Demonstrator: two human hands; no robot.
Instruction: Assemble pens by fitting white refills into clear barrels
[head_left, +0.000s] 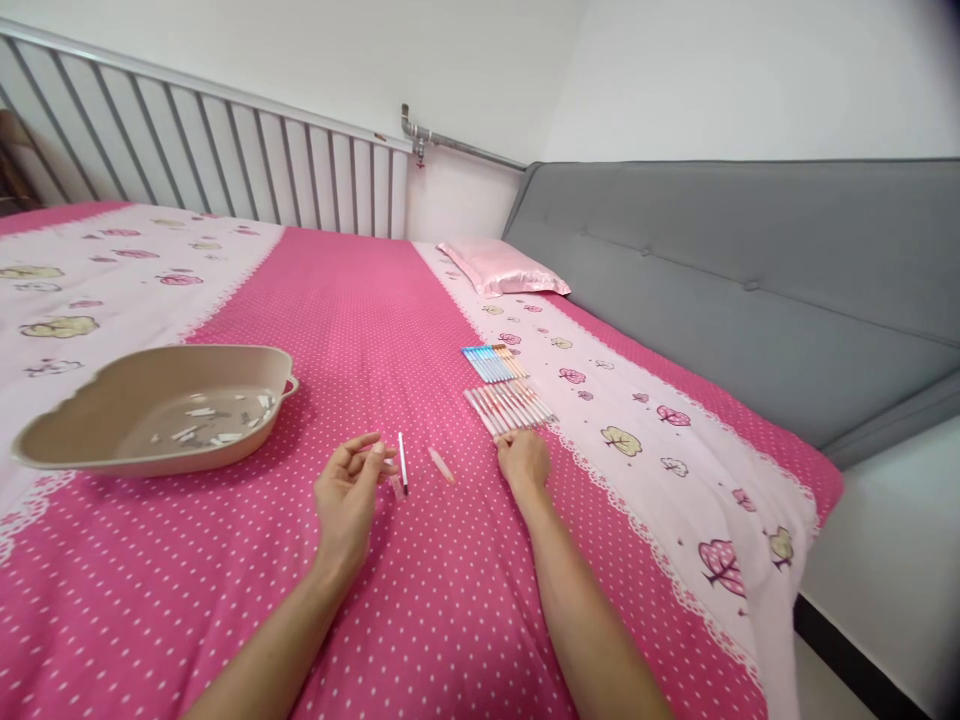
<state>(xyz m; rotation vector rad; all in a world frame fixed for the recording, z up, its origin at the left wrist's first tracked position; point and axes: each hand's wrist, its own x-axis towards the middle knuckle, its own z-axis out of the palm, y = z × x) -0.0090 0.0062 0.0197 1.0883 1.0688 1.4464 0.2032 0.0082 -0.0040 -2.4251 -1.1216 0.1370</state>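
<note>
My left hand (pixel 349 495) is just above the bed, its thumb and fingers curled together around a small pale piece I cannot make out. Close to its fingertips are a thin white stick with a dark tip (pixel 403 462) and a pinkish translucent piece (pixel 397 488). A pale pink pen-like tube (pixel 441 465) lies between my hands. My right hand (pixel 523 460) has its fingers closed at the near ends of a row of pinkish marker pens (pixel 510 405); whether it grips one is hidden. Behind that row lies another of blue to brown marker pens (pixel 493 363).
A beige plastic basin (pixel 135 375) holding several small white and grey pieces stands at the left. Pink dotted bedding (pixel 337 290) covers the bed. Farther back are a pink pillow (pixel 502 268), a grey headboard (pixel 720 270) and a white radiator (pixel 225 140).
</note>
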